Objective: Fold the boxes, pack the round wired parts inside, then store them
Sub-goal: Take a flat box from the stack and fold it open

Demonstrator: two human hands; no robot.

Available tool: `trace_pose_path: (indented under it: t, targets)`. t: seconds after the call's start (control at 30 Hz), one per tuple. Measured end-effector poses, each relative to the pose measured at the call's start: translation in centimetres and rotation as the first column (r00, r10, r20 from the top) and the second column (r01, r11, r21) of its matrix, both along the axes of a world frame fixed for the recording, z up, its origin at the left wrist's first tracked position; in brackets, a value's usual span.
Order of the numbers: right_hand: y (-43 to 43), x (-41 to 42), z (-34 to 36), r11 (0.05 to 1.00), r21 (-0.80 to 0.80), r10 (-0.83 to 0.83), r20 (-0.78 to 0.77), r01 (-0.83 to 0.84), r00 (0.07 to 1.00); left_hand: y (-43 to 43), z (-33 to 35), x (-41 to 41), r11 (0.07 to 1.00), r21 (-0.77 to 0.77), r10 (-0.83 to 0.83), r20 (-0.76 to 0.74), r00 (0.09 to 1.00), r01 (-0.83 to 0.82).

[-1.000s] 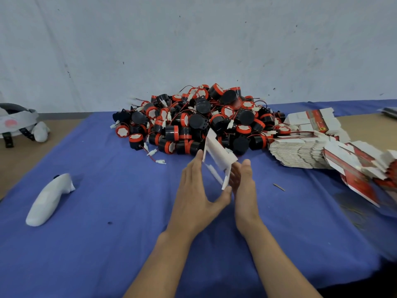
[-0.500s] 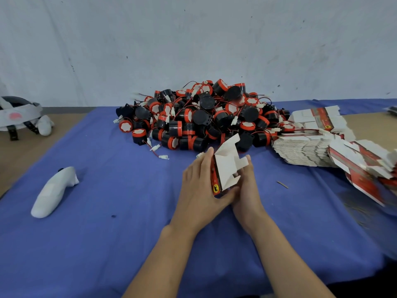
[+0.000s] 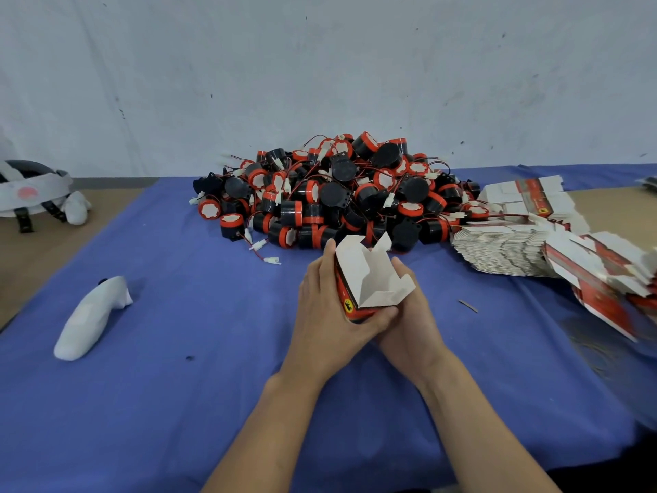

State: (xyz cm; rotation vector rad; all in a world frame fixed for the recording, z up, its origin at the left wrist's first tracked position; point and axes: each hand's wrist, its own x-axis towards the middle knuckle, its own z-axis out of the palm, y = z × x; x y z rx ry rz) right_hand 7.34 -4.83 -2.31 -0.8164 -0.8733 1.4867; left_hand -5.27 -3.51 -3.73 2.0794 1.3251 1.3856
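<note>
A small red-and-white cardboard box sits between both hands above the blue cloth, its white flaps standing open at the top. My left hand wraps round its left and lower side, thumb under the red face. My right hand cups it from the right and below. Behind it lies a big heap of round black-and-red wired parts. Flat unfolded boxes are stacked at the right.
A blue cloth covers the table. A white handle-shaped object lies at the left. A grey strapped headset rests at the far left edge. More loose flat boxes spill toward the right edge.
The flat carton held between my hands has been opened into a box shape and brought closer, and both hands now wrap round it.
</note>
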Motion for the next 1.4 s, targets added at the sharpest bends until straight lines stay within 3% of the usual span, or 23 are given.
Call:
trace_pose_path:
  t: [0.57, 1.1, 1.23, 1.4]
  targets:
    - [-0.4, 0.0, 0.4, 0.999, 0.048, -0.021, -0.07, 0.024, 0.997, -0.2, 0.0, 0.0, 0.989, -0.086, -0.127, -0.037, 0.991, 0.123]
    - [-0.2, 0.0, -0.1, 0.995, 0.092, -0.011, -0.122, 0.022, 0.992, -0.3, -0.2, -0.2, 0.99, -0.042, -0.136, 0.003, 0.991, 0.136]
    - [0.0, 0.0, -0.3, 0.975, 0.124, -0.173, -0.092, 0.184, 0.981, -0.3, -0.4, -0.4, 0.989, 0.014, -0.145, 0.017, 0.989, 0.145]
    - [-0.4, -0.7, -0.8, 0.865, 0.335, -0.43, 0.113, 0.373, 0.896, 0.0, -0.5, -0.6, 0.994, -0.011, -0.106, 0.067, 0.992, 0.107]
